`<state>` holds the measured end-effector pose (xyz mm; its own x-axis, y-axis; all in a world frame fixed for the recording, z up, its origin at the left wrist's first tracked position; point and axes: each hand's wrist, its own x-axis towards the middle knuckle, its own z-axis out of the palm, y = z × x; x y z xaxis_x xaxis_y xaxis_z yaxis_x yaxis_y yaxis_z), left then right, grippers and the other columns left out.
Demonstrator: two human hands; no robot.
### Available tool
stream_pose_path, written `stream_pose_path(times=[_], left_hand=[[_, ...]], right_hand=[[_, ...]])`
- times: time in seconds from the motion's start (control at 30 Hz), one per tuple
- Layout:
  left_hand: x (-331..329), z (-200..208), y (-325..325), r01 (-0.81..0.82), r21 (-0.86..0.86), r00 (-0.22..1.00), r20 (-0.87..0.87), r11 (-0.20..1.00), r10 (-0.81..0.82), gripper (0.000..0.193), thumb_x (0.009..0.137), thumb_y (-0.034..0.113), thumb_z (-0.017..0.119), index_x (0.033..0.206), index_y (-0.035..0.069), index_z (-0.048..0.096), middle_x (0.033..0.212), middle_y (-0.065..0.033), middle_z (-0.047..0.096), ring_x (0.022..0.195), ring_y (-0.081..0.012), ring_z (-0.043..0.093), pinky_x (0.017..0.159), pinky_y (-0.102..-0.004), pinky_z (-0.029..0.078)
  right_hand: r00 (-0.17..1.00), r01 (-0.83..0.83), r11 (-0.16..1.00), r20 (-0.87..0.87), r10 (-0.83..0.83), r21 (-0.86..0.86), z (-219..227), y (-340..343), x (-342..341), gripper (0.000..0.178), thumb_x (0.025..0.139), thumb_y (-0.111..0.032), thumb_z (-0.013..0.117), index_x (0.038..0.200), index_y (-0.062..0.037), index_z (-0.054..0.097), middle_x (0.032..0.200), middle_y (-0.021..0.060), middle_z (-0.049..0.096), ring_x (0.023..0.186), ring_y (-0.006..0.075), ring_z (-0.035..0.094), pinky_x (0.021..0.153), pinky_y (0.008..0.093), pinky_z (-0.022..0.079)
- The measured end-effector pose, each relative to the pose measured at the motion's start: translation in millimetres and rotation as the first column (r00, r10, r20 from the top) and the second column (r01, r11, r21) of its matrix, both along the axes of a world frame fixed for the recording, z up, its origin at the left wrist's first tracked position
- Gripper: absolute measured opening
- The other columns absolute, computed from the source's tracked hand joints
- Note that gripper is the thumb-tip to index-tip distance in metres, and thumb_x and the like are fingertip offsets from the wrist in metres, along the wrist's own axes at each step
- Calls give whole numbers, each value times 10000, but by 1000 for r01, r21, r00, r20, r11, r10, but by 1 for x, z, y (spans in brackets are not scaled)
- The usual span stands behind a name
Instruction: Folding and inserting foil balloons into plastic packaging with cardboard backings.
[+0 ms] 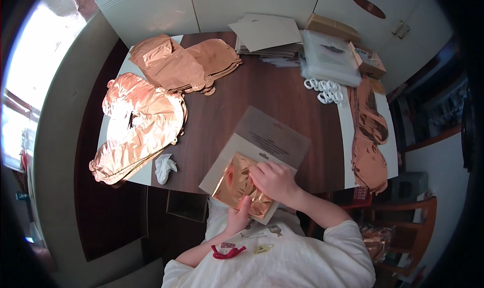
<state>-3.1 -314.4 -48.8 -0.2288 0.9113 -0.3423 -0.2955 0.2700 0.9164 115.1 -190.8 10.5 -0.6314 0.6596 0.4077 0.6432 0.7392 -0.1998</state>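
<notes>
A folded rose-gold foil balloon (237, 179) lies as a flat packet on an opened grey card folder (218, 173) at the table's near edge. The folder's far flap (272, 134) bears print and a hang hole. My left hand (239, 218) grips the near edge, thumb on the foil, its other fingers hidden underneath. Bent over the foil's right side, my right hand (275, 182) has its fingers curled and pressed against the packet.
Stacks of flat foil balloons (146, 111) cover the table's left side; more (370, 159) lie at the right edge. At the back are pale cards (267, 31), clear plastic sleeves (327, 56), white rings (325, 90) and a small box (369, 60). Crumpled tissue (164, 168) sits front left.
</notes>
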Motion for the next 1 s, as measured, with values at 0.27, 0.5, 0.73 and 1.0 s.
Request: stream_pose_path(times=[0.27, 0.5, 0.73, 1.0], left_hand=[[0, -9, -3, 4, -44, 998, 61, 999, -1, 303, 984, 182, 485, 1200, -24, 535, 1172, -67, 570, 1072, -140, 517, 907, -288, 418], [-16, 0, -4, 84, -134, 994, 79, 987, -73, 278, 976, 205, 502, 1160, -1, 535, 1039, -79, 625, 912, -143, 608, 721, -265, 473], [-31, 12, -12, 7, -162, 974, 225, 987, 30, 190, 931, 158, 583, 977, -22, 621, 799, -86, 672, 653, -146, 662, 531, -225, 481], [-25, 17, -5, 29, -182, 970, 244, 983, 17, 183, 938, 130, 569, 979, -39, 626, 815, -102, 678, 668, -146, 662, 548, -234, 498]], right_hand=[[991, -134, 991, 29, 134, 13, -8, -10, -9, 115, 693, -163, 602, 801, -124, 590, 764, -13, 546, 729, 139, 578, 603, 278, 503], [994, -109, 994, -29, 110, 20, -6, -6, -5, 69, 684, -151, 593, 739, -139, 554, 723, -12, 516, 706, 144, 562, 589, 267, 495], [989, -149, 989, 16, 149, -25, -4, -10, -2, 109, 680, -161, 604, 782, -133, 577, 744, -12, 527, 737, 150, 559, 598, 276, 484], [987, -153, 988, 36, 154, -22, -2, -17, 1, 128, 686, -174, 608, 804, -131, 582, 779, -11, 538, 804, 157, 557, 633, 283, 470]])
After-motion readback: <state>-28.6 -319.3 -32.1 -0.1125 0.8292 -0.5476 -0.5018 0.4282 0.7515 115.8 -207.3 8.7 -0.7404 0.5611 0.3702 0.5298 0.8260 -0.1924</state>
